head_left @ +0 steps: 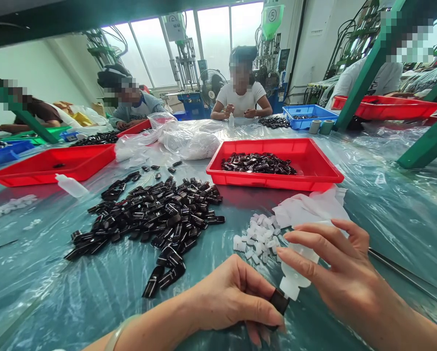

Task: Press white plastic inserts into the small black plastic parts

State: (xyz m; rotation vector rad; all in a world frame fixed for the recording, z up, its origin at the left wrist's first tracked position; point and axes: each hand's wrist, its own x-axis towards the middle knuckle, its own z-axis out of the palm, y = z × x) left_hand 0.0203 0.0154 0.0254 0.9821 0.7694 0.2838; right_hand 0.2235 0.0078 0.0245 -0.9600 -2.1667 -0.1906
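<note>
Between the thumb and fingers of my left hand (233, 297) is a small glossy black piece (279, 302). My right hand (345, 265) grips a translucent white squeeze bottle (294, 273), tipped nozzle-down, its tip at the end of the black piece; I cannot tell whether they touch. Just behind the bottle lies a pile of small white plastic pieces (258, 236). A big heap of similar black pieces (160, 209) spreads over the plastic-covered table (105, 297) to the left, a few lying apart in front of it.
Beyond the hands stands a red tray (277, 183) holding black pieces, with a white cloth (309, 207) nearby. Metal tweezers (401, 273) lie right. Another squeeze bottle (71, 186) and red tray (50, 163) are left. Green posts (372, 68) rise at right. Several people sit around.
</note>
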